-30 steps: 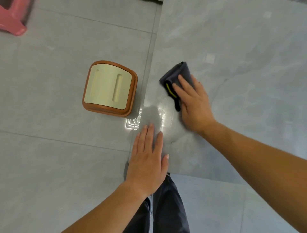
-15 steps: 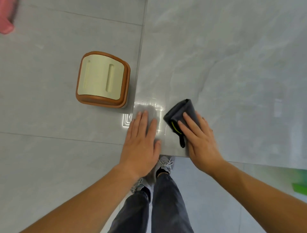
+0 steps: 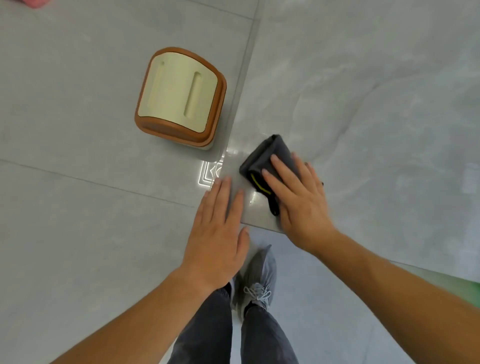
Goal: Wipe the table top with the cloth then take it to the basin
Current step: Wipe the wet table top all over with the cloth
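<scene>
A folded dark grey cloth [image 3: 265, 158] with a yellow-green stripe lies on the glossy grey marble table top [image 3: 363, 104], close to its near left corner. My right hand [image 3: 298, 192] lies flat on the cloth, fingers spread, pressing it down on the surface. My left hand [image 3: 218, 236] rests flat and empty at the table's corner, fingers together, just left of the cloth. No basin shows in the head view.
A brown stool with a cream seat [image 3: 179, 98] stands on the grey tiled floor just left of the table edge. My legs and a grey shoe [image 3: 257, 280] are below the near edge. Something green [image 3: 467, 288] sits low right, a pink object [image 3: 36, 2] top left.
My right hand dragged the cloth from farther out on the table back toward the near left corner, then nudged it slightly left. My left hand stayed flat at the corner.
</scene>
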### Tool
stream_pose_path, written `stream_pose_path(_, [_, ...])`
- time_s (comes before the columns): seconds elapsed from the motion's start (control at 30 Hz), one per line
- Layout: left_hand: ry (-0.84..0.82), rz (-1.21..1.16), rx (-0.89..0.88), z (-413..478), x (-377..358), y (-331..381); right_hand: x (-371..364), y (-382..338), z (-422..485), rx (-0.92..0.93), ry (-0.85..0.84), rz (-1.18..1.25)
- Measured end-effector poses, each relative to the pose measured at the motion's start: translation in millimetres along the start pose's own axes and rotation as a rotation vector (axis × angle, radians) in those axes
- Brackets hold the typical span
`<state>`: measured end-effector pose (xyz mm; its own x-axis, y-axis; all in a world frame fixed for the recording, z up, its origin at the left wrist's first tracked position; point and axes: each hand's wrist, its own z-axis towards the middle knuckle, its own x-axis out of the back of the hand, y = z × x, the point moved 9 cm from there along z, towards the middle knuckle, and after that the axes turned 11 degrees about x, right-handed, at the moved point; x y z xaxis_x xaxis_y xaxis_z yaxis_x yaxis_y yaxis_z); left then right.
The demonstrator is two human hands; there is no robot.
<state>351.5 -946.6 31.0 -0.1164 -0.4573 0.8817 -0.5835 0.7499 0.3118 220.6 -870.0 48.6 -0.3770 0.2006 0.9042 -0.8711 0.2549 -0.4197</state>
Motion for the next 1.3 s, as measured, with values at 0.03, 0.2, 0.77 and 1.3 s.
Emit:
stream_pose_path(0.03, [0.005, 0.006, 0.007, -3, -2, -1, 2, 11, 26, -0.024, 0.008, -0.012])
stream_pose_path(0.2, [0.007, -0.136, 0.102, -18, -9, -9, 5, 42, 117, -0.165, 0.040, -0.032])
stream_pose_path(0.77, [0.019, -0.840, 0.551, -22, -8, -9, 1, -8, -107, -0.121, -0.072, 0.012])
stream_pose_path(1.3, [0.056, -0.910, 0.462, -17, 8, -12, -31, -60, -39, -0.192, -0.036, -0.036])
